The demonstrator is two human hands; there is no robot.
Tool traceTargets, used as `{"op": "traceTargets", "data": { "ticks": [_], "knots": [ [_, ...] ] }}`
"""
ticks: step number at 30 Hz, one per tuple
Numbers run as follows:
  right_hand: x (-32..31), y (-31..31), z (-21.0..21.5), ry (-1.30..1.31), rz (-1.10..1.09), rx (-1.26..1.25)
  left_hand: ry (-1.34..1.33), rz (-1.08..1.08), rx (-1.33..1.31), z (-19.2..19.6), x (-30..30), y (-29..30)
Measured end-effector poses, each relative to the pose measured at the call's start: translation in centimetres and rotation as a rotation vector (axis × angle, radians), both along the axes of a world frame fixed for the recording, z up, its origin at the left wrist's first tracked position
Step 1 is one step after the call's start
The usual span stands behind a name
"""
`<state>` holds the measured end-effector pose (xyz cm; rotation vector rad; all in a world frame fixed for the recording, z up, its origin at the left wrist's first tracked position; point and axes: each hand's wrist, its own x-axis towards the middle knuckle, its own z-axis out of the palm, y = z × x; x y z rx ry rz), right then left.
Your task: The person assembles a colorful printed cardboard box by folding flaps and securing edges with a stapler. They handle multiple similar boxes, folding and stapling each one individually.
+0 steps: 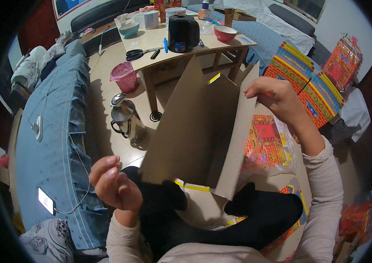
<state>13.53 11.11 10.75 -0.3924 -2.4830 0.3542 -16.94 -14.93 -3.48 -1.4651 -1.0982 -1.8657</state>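
A brown cardboard box (pixel 181 118), its plain inside toward me and its side panels standing up, is held tilted above my lap. My right hand (pixel 276 97) pinches the top edge of its right-hand panel. Left of the box, my left hand (pixel 118 186) is in the air, apart from the cardboard. Its fingers are loosely curled with small gaps between them, and nothing shows in them. Yellow printed edges show at the box's near and far ends. Right of the box lies a clear plastic bag (pixel 278 151) with red, brick-patterned printed packaging.
A wooden table (pixel 155 36) ahead bears a black kettle (pixel 183 34), bowls and scissors (pixel 138 54). A pink basket (pixel 124 77) and a metal jug (pixel 127 119) stand on the floor. Printed cartons (pixel 313 98) lean at the right. A blue-covered sofa (pixel 52 140) with a phone (pixel 46 200) is left.
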Motion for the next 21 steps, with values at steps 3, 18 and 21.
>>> {"op": "traceTargets", "data": {
  "ticks": [3, 18, 21],
  "knots": [
    [0.8, 0.5, 0.4, -0.049, 0.043, -0.100, 0.162, -0.068, -0.230, 2.7, -0.2, 0.5],
    [1.7, 4.3, -1.0, -0.175, 0.012, -0.417, 0.709, -0.413, -0.698, 6.4, 6.4, 13.0],
    [1.5, 5.6, -1.7, -0.186, 0.117, -0.267, 0.675, -0.357, -0.599, 7.3, 7.4, 16.2]
  ]
}}
